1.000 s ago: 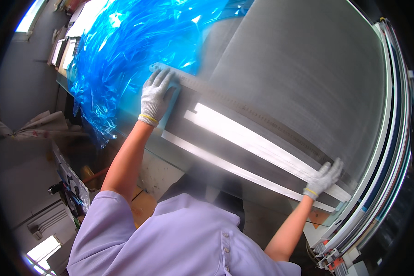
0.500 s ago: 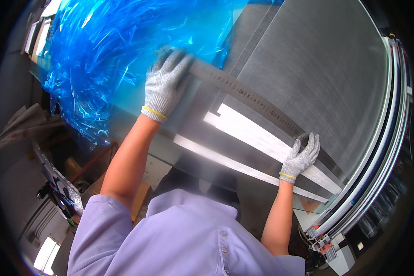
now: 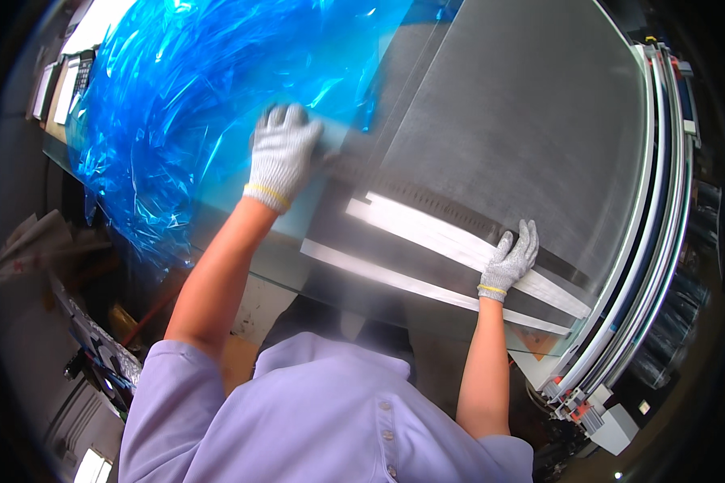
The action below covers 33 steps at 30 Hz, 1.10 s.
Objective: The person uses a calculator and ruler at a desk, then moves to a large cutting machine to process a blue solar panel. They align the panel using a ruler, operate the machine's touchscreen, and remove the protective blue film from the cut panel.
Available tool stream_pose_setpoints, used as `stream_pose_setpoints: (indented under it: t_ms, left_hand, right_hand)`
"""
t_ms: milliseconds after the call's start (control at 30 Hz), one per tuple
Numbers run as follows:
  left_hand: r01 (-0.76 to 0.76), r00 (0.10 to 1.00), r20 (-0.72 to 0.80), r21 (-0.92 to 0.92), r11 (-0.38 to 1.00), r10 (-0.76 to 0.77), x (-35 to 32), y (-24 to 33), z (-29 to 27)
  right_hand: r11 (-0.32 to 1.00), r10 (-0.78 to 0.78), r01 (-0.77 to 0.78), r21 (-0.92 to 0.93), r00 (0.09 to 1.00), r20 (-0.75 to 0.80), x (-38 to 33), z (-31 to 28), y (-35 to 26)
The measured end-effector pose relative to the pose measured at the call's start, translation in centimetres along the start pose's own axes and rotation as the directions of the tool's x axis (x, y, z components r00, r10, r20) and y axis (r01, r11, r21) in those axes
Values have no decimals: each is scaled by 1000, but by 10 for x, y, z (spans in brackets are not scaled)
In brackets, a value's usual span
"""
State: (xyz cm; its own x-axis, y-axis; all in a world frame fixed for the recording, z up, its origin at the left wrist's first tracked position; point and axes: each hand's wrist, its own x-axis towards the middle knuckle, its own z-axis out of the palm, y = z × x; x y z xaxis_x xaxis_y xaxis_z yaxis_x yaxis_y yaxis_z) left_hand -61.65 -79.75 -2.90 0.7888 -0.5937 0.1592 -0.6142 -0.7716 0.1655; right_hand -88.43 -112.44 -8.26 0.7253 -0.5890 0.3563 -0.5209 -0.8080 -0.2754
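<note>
A long steel ruler (image 3: 447,209) lies slantwise over a dark grey sheet (image 3: 524,113), beside the upper edge of a wide white strip (image 3: 431,233). My left hand (image 3: 283,153), in a pale knitted glove with a yellow cuff edge, is closed around the ruler's left end, which is blurred. Farther right, my right hand (image 3: 510,259), gloved alike, rests at the ruler and the white strip. Its fingers are stretched out and its thumb stands apart. A narrower white strip (image 3: 387,278) runs nearer my body.
Crumpled blue plastic film (image 3: 193,105) covers the table's far left and hangs over its edge. Along the right side run curved-looking metal rails (image 3: 664,201), with a machine part (image 3: 576,402) at their near end. A glass-like table edge (image 3: 274,274) lies before my body.
My left hand has come slightly nearer with the ruler's left end, its fingers more curled. The ruler now lies closer to the wide white strip. The whole view has shifted slightly.
</note>
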Motion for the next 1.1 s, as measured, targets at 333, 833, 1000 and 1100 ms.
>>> stream_pose_setpoints:
  t_ms: [333, 833, 1000, 1100]
  left_hand:
    - [-203, 968, 152, -5, 979, 201, -217, 16, -32]
    - [-172, 983, -77, -44, 984, 168, -182, -68, -67]
    - [-107, 991, -82, 24, 994, 108, -153, -96, -55]
    - [-109, 992, -72, -9, 994, 108, -148, -80, -46]
  right_hand:
    - [976, 46, -45, 214, 999, 3, -17, -12, 3]
    - [911, -337, 411, -18, 771, 540, -39, -95, -49]
    - [982, -188, 181, 61, 860, 475, -95, -85, -63]
    - [983, -181, 161, 84, 893, 411, -115, -86, -51]
